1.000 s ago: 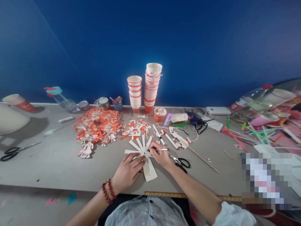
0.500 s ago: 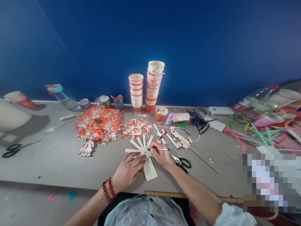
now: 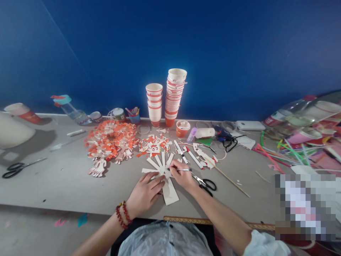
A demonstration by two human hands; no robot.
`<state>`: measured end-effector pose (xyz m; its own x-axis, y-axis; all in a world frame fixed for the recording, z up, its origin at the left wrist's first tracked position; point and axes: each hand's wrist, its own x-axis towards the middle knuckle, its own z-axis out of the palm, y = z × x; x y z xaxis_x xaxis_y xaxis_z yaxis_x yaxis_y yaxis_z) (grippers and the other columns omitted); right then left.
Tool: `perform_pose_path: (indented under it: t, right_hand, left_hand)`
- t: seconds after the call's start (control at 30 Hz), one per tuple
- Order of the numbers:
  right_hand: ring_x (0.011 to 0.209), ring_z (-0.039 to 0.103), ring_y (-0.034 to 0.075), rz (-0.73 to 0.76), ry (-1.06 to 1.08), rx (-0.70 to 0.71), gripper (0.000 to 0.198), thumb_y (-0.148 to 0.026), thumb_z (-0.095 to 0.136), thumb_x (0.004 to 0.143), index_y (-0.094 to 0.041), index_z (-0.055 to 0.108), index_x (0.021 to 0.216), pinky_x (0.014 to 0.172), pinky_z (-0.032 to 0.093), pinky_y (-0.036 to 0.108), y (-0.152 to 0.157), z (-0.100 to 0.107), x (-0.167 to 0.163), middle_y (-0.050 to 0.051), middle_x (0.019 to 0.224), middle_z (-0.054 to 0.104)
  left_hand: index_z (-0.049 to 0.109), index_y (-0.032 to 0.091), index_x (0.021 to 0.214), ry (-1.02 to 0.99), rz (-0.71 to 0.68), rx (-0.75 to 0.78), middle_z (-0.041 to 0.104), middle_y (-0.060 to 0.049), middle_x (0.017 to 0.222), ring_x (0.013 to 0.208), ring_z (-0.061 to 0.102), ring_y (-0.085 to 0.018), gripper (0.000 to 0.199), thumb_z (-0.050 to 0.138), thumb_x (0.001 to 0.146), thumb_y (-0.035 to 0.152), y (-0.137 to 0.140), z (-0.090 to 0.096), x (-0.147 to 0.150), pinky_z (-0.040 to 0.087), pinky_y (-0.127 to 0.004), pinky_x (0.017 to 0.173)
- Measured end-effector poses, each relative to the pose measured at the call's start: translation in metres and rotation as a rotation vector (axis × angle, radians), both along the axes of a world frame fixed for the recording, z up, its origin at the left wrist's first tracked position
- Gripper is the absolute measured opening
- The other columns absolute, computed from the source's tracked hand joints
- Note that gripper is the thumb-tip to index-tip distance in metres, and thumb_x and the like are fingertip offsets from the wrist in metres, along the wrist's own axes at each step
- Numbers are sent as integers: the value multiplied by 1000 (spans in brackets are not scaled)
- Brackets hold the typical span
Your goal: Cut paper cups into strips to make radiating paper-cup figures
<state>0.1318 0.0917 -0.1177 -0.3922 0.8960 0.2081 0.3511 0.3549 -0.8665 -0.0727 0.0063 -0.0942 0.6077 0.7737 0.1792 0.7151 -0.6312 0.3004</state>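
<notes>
A white paper cutout (image 3: 171, 192) with strips fanning out from its middle lies flat on the table in front of me. My left hand (image 3: 148, 188) rests on its left side, fingers extended and pressing it down. In my right hand (image 3: 180, 174) a pen (image 3: 187, 170) is pinched, its tip at the centre of the cutout near my left fingertips. Black-handled scissors (image 3: 206, 184) lie just right of my right hand, partly behind the wrist. Beyond the strips is a heap of red and white paper scraps (image 3: 154, 145).
Two stacks of paper cups (image 3: 154, 106) stand against the blue wall. A pile of orange and white cutouts (image 3: 109, 142) sits left. Markers (image 3: 195, 158), a wooden stick (image 3: 231, 179) and a glue gun (image 3: 224, 134) lie right. Other scissors (image 3: 18, 169) are far left.
</notes>
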Motion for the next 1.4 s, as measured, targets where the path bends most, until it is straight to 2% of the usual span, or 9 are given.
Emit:
perform_pose_path:
  t: [0.8,1.4]
  right_hand:
    - [48,39,11,10,4,-4,18,-13,46,79,-21,48,64,48,29,22,-1,4,0,-6,51,45]
    - [49,38,11,-25,40,-11,19,-14,44,82,-21,46,65,49,29,22,-1,2,1,-6,52,44]
  left_hand:
    - [55,21,128,-6,4,19,58,-7,134,130,41,-27,37,52,92,21,-1,1,0,39,-47,105]
    - [54,21,128,-7,3,18,58,-6,135,131,41,-27,37,52,92,21,-1,0,0,38,-48,106]
